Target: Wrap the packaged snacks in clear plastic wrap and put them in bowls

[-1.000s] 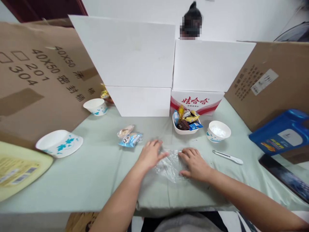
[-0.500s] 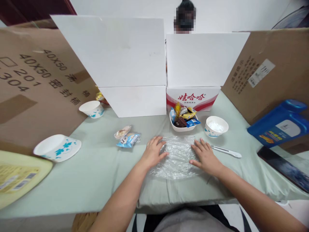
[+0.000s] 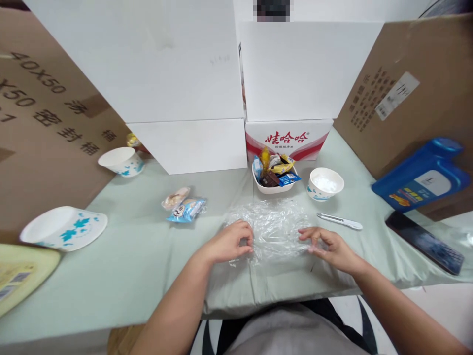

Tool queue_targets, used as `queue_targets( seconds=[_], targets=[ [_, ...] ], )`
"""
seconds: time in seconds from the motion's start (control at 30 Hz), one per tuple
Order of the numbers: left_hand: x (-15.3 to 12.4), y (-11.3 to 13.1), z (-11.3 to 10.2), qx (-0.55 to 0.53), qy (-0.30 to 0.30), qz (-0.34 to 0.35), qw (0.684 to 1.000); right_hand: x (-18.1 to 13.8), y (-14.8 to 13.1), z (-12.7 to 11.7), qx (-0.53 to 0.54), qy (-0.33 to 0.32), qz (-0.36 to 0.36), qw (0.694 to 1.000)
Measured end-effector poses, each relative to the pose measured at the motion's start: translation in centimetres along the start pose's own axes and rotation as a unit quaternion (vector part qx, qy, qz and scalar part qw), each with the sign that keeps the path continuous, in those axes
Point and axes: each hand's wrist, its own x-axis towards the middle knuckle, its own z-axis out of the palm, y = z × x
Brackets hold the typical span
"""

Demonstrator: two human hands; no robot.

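A crumpled sheet of transparent plastic film (image 3: 275,231) lies on the cloth in front of me. My left hand (image 3: 232,241) rests at its left edge, fingers curled towards the thumb and closed on the film. At the right edge, my right hand (image 3: 330,246) pinches a bit of film between bent fingers and thumb. Just beyond the film stands a white bowl (image 3: 271,189) of wrapped snacks. A white utility knife (image 3: 339,221) lies right of the film, near my right hand. Two wrapped snacks (image 3: 186,209) lie to the left.
A paper bowl (image 3: 320,195) with whitish contents stands back right. Two more paper bowls, a tipped one (image 3: 83,229) and a farther one (image 3: 127,170), are left. White panels (image 3: 207,148) and cardboard walls surround the table. A blue bottle (image 3: 421,177) and phone (image 3: 424,241) lie right. A person is behind.
Both hands went from lying spread flat on the film to curled fingers gripping its edges. The right hand moved slightly outward. The camera view has tilted down.
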Motion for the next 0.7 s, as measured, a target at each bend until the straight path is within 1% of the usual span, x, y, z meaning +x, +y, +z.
queue_targets(
  seconds=[0.07,0.13,0.2,0.27,0.37,0.43,0.5,0.6,0.7],
  targets=[
    [-0.2,0.0,-0.3,-0.067,0.019,-0.019,0.997,0.1,-0.2,0.1,0.054,0.008,0.056,0.997],
    [-0.3,0.0,-0.5,-0.120,0.048,-0.056,0.990,0.3,-0.1,0.4,0.085,0.018,0.118,0.989],
    [-0.2,-0.3,-0.5,-0.142,0.094,-0.087,0.982,0.7,0.2,0.8,0.095,0.049,0.166,0.980],
    [0.2,-0.8,-0.2,-0.146,0.154,-0.110,0.971,1.1,0.6,1.1,0.073,0.100,0.191,0.974],
    [1.1,-2.0,0.6,-0.155,0.244,-0.138,0.947,1.6,1.4,1.6,-0.009,0.163,0.194,0.967],
    [1.6,-2.8,1.2,-0.148,0.290,-0.153,0.933,1.8,1.7,1.7,-0.085,0.184,0.185,0.962],
    [2.0,-3.4,1.7,-0.124,0.324,-0.168,0.923,2.0,1.9,1.7,-0.173,0.191,0.175,0.950],
    [2.4,-3.7,2.0,-0.064,0.345,-0.204,0.914,2.2,2.0,1.8,-0.292,0.178,0.187,0.921],
    [2.6,-3.5,2.1,-0.002,0.344,-0.244,0.907,2.4,2.0,1.8,-0.350,0.162,0.223,0.895]
  ],
)
